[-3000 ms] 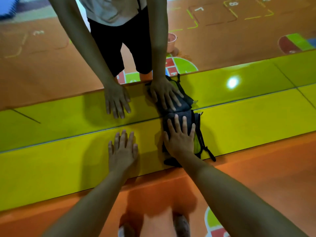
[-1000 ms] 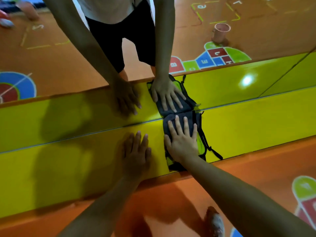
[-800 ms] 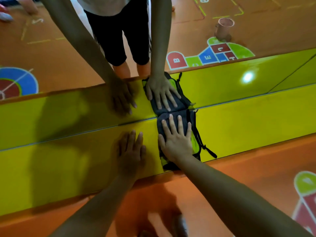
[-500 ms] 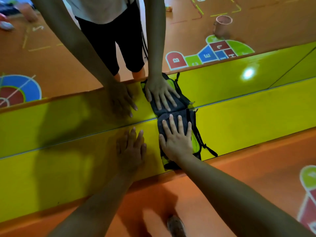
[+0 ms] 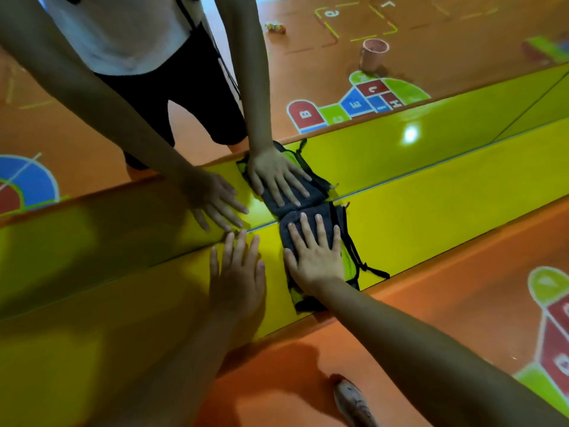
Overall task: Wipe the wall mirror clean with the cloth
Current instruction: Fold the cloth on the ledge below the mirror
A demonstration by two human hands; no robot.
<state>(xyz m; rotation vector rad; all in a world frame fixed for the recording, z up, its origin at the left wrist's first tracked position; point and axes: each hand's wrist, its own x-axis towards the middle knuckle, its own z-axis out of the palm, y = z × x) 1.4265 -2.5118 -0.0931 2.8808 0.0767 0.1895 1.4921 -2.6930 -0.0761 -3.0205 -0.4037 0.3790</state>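
Cloth point(image 5: 329, 214) is pressed flat beneath the straight-fingered right hand point(image 5: 317, 257); left hand point(image 5: 238, 272) is laid flat beside it, grasping nothing. Judged soft and light; best driven by the palm across the wall mirror point(image 5: 462, 124).

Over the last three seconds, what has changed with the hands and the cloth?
The left hand slid a little rightward, closer to the cloth. Nothing was taken hold of or let go. The right hand stays pressed flat on the cloth at the lower edge of the mirror; the left stays flat on the yellow band.
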